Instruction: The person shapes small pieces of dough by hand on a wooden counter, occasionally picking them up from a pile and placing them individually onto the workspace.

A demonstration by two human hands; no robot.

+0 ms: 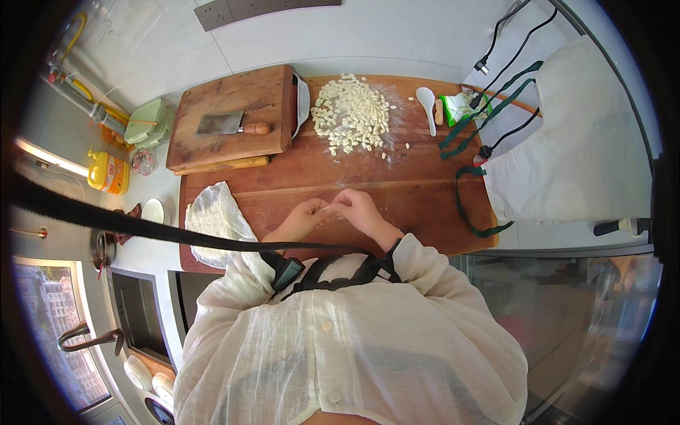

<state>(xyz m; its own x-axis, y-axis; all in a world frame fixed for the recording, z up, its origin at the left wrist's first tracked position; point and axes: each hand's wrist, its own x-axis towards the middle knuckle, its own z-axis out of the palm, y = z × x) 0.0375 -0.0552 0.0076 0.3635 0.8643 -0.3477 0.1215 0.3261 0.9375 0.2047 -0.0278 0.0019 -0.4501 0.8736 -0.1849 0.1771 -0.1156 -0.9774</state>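
Observation:
My left hand [304, 217] and my right hand [359, 208] meet at the fingertips above the near middle of a large wooden board [340, 175]. Something small and pale shows between the pinched fingers; it is too small to name for sure. Beyond them, on the board's far side, lies a pile of small pale dough pieces [353, 114] with white flour scattered around it. A few loose pieces lie apart to its right. A crumpled white cloth [218, 220] rests on the board's left near corner, beside my left forearm.
A cleaver [220, 123] lies on a thick chopping board [191, 146] at the back left, with a wooden rod [228, 166] along its near edge. A white spoon [426, 106] and a green packet [457, 109] lie at the back right. Green straps [461, 207] from a white cloth [574, 149] overlap the right edge.

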